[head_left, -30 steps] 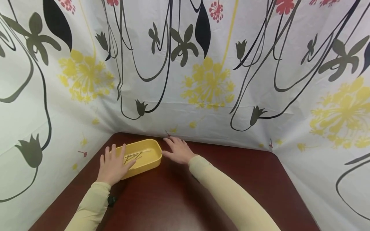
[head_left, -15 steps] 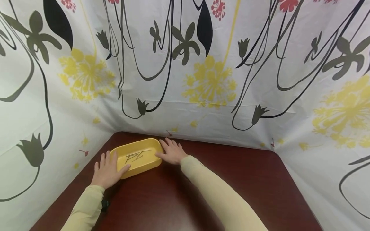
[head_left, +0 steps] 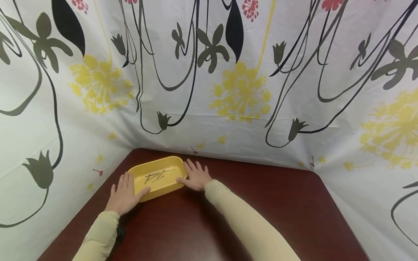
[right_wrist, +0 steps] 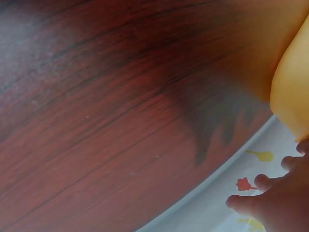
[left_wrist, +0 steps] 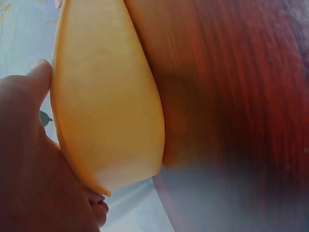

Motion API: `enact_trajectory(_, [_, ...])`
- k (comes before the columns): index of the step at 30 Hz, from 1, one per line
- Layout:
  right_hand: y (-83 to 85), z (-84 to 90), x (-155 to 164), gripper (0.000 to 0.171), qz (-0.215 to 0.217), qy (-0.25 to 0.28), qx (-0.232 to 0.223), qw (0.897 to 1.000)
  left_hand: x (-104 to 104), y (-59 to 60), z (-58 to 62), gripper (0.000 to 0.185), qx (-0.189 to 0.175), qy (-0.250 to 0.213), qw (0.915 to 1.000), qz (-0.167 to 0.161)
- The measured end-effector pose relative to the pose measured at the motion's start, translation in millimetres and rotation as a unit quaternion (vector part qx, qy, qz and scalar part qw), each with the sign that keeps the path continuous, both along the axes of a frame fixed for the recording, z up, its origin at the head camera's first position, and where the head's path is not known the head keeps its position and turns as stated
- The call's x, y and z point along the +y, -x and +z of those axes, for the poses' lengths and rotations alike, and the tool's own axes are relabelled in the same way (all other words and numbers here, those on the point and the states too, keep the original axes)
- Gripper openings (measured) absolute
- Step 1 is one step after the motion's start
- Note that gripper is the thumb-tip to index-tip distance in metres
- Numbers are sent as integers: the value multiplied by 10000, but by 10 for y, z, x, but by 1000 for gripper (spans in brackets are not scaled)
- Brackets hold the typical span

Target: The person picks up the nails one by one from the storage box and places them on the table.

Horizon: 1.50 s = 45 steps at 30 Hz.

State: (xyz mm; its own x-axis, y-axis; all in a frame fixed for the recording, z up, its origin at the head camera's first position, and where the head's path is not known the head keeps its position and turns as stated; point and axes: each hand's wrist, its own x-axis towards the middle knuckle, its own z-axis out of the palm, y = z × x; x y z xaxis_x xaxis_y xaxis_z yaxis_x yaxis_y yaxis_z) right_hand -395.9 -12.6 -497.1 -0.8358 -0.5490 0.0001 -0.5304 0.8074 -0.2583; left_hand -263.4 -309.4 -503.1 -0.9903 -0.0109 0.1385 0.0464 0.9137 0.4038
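Note:
A shallow yellow tray (head_left: 171, 183) sits near the far left corner of a dark red wooden table (head_left: 228, 224). Several thin dark sticks (head_left: 156, 176) lie inside it. My left hand (head_left: 124, 195) rests flat against the tray's left end, with the thumb along its front wall. My right hand (head_left: 195, 176) lies with straight fingers against the tray's right end. In the left wrist view the tray's yellow wall (left_wrist: 108, 96) fills the frame beside the palm (left_wrist: 29, 159). The right wrist view shows the tray's corner (right_wrist: 292, 96) and fingertips (right_wrist: 260, 198).
A white curtain (head_left: 228, 72) printed with yellow flowers and black stems hangs close behind and on both sides of the table. Bare tabletop stretches to the right of the tray and toward me.
Both hands have drawn in to the tray's two ends: the left thumb came off the inside, and the right hand moved left to touch the tray. The tray has barely moved.

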Motion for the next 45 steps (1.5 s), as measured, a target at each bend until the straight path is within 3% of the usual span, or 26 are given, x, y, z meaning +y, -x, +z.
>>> enact_trajectory(7, [59,-76,126,90,-124,-22,-15,9999,128,61,-17,117,125,-89,9999,-51])
enact_trajectory(17, [-25,-6,238,95,61,13,16,10000,181,73,-63,115,308,-92,9995,-73])
enact_trajectory(29, [-159,-37,562,94,223,140,282,9993,421,102,-89,113,328,-275,9987,-267])
enact_trajectory(45, [-424,-162,1094,90,-360,403,399,9977,864,219,-123,117,295,-56,9982,-523])
